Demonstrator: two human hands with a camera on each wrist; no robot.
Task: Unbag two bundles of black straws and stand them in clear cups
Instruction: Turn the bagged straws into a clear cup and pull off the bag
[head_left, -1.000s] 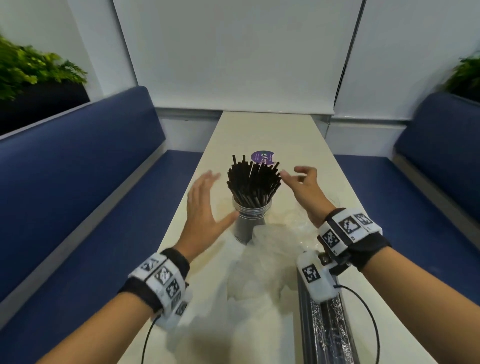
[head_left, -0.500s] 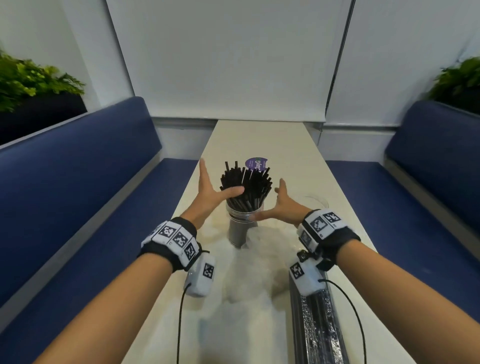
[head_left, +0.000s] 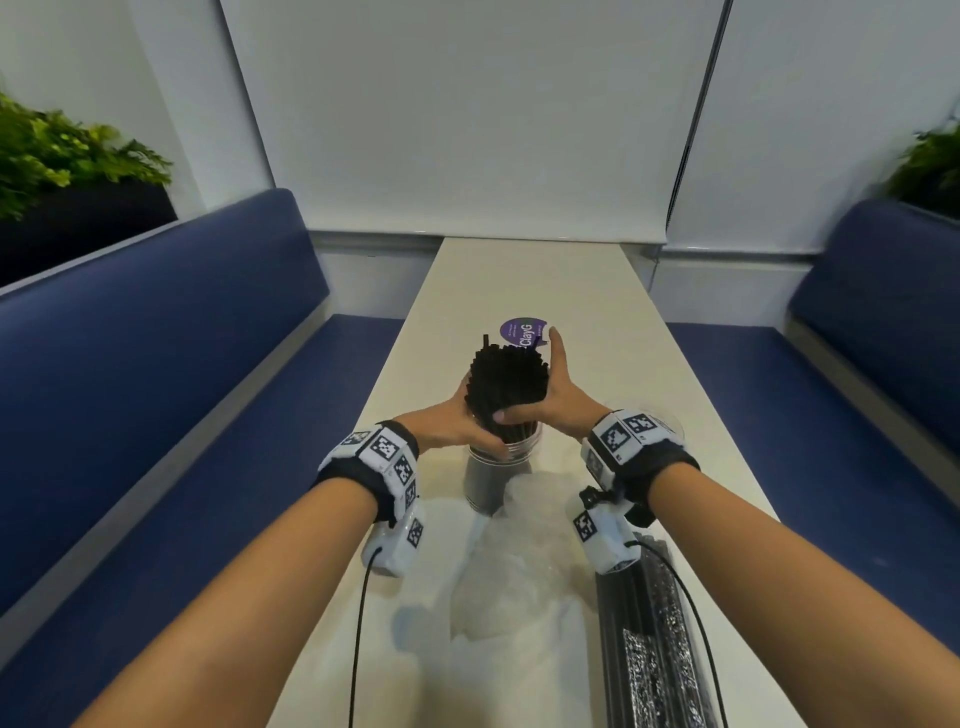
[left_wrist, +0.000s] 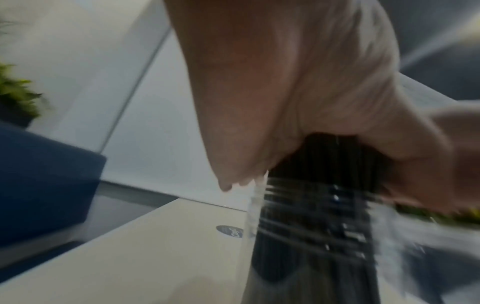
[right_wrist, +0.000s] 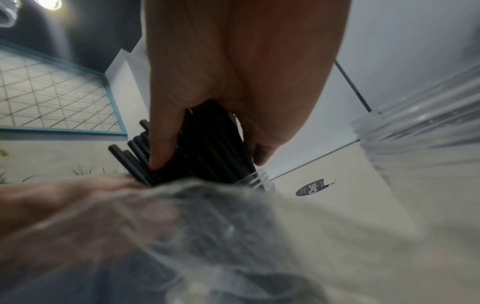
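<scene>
A bundle of black straws (head_left: 508, 384) stands upright in a clear cup (head_left: 493, 478) at the middle of the table. My left hand (head_left: 457, 423) wraps the bundle from the left, just above the cup rim. My right hand (head_left: 545, 395) wraps it from the right, thumb across the front. Together they squeeze the straws (right_wrist: 207, 144) into one tight column. A second bundle of black straws in its bag (head_left: 654, 639) lies near the front right. A second clear cup (right_wrist: 428, 144) stands close by the right wrist. An empty crumpled plastic bag (head_left: 514, 571) lies in front of the cup (left_wrist: 311, 236).
The narrow cream table (head_left: 545, 280) runs away from me between two blue benches (head_left: 156, 364). A purple round sticker (head_left: 523, 331) lies on the table just behind the cup. Plants (head_left: 62, 150) stand behind both benches. A white wall closes the far end.
The straws fanned out loosely before. Both hands have closed in from the sides and gathered them into a tight upright bundle. My view has also tipped slightly upward.
</scene>
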